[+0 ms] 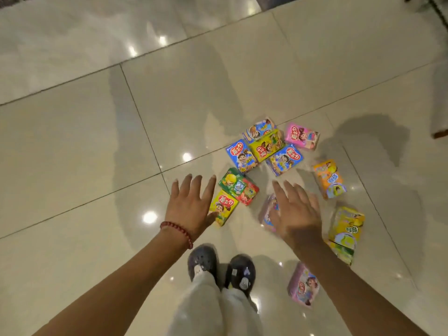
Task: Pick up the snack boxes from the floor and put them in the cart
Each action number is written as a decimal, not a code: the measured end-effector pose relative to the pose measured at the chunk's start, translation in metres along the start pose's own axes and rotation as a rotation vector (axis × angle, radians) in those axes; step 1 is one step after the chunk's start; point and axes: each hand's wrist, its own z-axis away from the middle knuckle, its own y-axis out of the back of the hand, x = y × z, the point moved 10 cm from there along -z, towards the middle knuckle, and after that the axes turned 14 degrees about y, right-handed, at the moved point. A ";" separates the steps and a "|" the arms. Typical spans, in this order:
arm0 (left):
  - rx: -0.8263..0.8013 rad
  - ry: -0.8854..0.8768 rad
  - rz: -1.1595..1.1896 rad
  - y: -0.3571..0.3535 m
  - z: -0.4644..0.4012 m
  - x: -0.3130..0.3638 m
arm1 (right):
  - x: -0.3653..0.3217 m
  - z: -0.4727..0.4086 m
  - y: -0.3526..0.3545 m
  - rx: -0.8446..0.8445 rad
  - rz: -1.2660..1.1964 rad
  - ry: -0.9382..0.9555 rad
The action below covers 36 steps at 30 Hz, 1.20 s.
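Glossy cream floor [97, 132] tiles, dark grout, lamp glare. Left hand [190, 206] and right hand [297, 214]: fingers [194, 185] spread wide, holding nothing. Snack boxes [265, 145] scattered beyond and beside fingertips. Dark slippers [221, 267] below wrists.

Both hands, left [191, 206] and right [297, 212], are hovering spread and empty over boxes [265, 145] lying toward one o'clock on the floor [84, 141].

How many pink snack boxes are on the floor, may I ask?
3: far pink box right of the pile, middle pink box partly under the right hand, near pink box beside the shoes. More could be hidden.
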 end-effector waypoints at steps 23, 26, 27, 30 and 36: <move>-0.392 0.150 0.610 -0.369 -0.171 0.071 | 0.050 -0.072 -0.371 -0.152 -0.335 -0.041; -0.420 0.181 0.654 -0.367 -0.138 0.060 | 0.053 -0.040 -0.382 -0.415 -0.527 -0.199; -0.427 0.200 0.673 -0.361 -0.124 0.054 | 0.045 -0.025 -0.377 -0.473 -0.530 -0.170; -0.394 0.247 0.782 -0.324 -0.083 0.026 | 0.015 0.018 -0.329 -0.489 -0.550 -0.130; -0.194 0.390 1.167 -0.209 -0.002 -0.057 | -0.025 0.057 -0.187 -0.304 -0.898 -0.329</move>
